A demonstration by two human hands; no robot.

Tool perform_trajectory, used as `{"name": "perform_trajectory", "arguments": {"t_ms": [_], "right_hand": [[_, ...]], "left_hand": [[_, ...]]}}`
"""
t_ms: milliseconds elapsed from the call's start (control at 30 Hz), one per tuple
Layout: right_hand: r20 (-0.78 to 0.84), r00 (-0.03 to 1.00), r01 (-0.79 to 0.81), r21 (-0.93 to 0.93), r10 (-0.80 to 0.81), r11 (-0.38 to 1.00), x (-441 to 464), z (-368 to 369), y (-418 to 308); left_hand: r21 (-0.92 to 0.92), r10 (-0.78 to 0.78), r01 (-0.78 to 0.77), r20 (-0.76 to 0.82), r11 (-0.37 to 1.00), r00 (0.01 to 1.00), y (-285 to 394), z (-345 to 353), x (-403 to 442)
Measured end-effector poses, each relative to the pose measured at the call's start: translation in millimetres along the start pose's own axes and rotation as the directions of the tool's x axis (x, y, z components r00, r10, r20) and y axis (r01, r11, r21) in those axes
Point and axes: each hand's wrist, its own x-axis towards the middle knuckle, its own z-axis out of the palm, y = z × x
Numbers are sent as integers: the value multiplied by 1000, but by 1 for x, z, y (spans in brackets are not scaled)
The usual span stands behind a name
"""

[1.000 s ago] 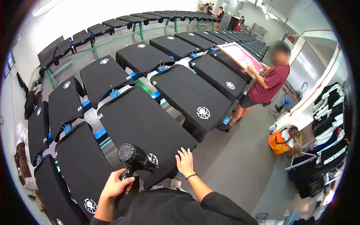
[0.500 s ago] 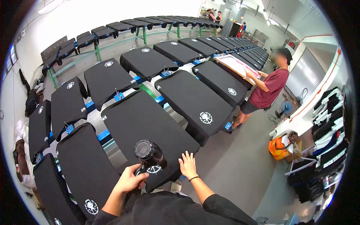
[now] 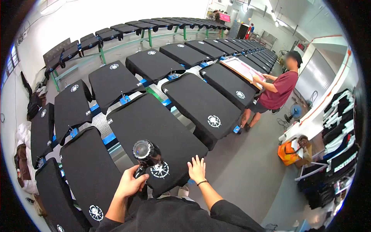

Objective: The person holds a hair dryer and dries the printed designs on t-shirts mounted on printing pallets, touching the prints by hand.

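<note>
Hair dryer (image 3: 147,151), black, handle (image 3: 139,171) in left hand (image 3: 131,182); nozzle (image 3: 157,159) over white print (image 3: 162,172)

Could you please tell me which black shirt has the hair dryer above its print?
The shirt straight ahead, with the right hand at its edge; the left hand holds the hair dryer over no other.

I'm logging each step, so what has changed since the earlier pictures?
The hair dryer has shifted forward, uncovering more of the white print; the co-worker has lowered the framed screen. Nothing was let go: the left hand still holds the dryer, the right hand still rests at the edge of the black-covered board.
</note>
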Motion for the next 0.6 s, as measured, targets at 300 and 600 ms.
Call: {"name": "perform_trajectory", "arguments": {"t_ms": [300,600], "right_hand": [[24,999,-23,-16,23,1000,0,-2,0],[42,999,-8,4,8,1000,2,-2,1]], "left_hand": [[39,-49,49,-8,998,999,0,-4,-13],[3,-52,52,42,999,998,-3,-4,-9]]}}
